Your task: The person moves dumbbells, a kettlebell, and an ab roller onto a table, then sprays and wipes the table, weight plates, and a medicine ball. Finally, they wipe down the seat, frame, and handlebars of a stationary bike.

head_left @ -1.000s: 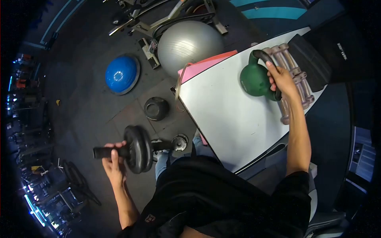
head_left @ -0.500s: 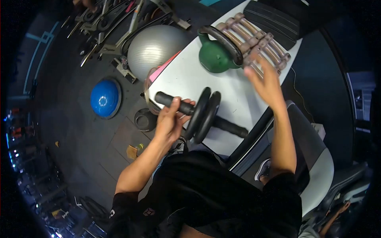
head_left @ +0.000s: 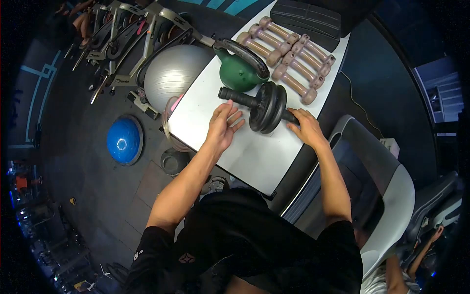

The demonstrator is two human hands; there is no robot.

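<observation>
A black ab roller point(head_left: 267, 109) with two wheels side by side stands on the white table point(head_left: 196, 112), just in front of a green kettlebell point(head_left: 237, 73) with a black handle. My right hand point(head_left: 307, 128) has its fingers over the roller's right handle and its thumb beneath, gripping the end. Below the left handle is my left hand point(head_left: 223, 128), palm turned up and fingers apart, with the thumb tip right at the handle.
Several worn dumbbells point(head_left: 303, 73) lie in rows behind the roller, beside a black padded block point(head_left: 306, 22). A silver exercise ball point(head_left: 174, 73) and a blue balance dome point(head_left: 123, 141) are on the floor at left. A treadmill point(head_left: 391, 196) stands close at right.
The ab roller has moved away from me, onto the table near the kettlebell. My left hand has loosened from its handle. My right hand has come down from the dumbbells to the right handle.
</observation>
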